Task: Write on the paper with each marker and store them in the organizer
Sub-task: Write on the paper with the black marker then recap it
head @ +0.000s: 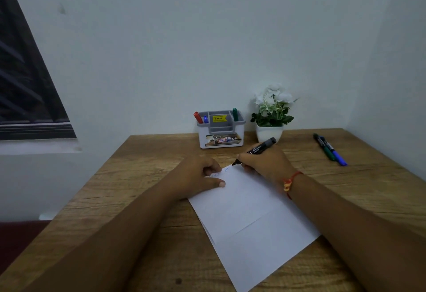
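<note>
A white sheet of paper (249, 218) lies on the wooden table. My right hand (265, 162) grips a black marker (261, 147), its tip touching the paper's far corner. My left hand (198, 176) rests on the paper's far left edge, thumb flat on the sheet and fingers curled under. The grey and white organizer (221, 130) stands at the back of the table. It holds a red marker (197, 117), a blue marker (205, 119) and a green marker (235, 114). Two more markers lie at the right, one green (325, 147) and one blue (337, 155).
A white pot with white flowers (270, 116) stands just right of the organizer, close behind my right hand. The wooden table (143, 169) meets a pale wall at the back and right. A dark window (25, 89) is at the left.
</note>
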A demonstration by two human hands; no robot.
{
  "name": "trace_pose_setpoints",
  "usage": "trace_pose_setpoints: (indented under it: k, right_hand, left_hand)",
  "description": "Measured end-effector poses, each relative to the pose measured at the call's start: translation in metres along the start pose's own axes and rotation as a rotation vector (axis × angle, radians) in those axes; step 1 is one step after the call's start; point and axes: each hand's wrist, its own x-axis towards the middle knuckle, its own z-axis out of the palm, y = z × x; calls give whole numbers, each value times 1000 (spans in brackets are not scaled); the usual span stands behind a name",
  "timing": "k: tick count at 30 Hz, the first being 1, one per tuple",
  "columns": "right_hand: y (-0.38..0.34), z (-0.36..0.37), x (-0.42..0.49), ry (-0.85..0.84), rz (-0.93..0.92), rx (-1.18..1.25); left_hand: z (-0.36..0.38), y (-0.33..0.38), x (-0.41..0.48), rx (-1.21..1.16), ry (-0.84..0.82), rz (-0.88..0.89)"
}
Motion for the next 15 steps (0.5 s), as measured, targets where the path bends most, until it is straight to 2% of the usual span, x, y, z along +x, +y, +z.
trace_pose_setpoints:
  k: [8,15]
  right_hand:
    - [0,3,1,17,5,-102]
    - [2,2,2,19,1,-69]
  left_hand:
    - [1,-1,0,-10,5,-11]
    - [1,-1,0,-36,5,-22]
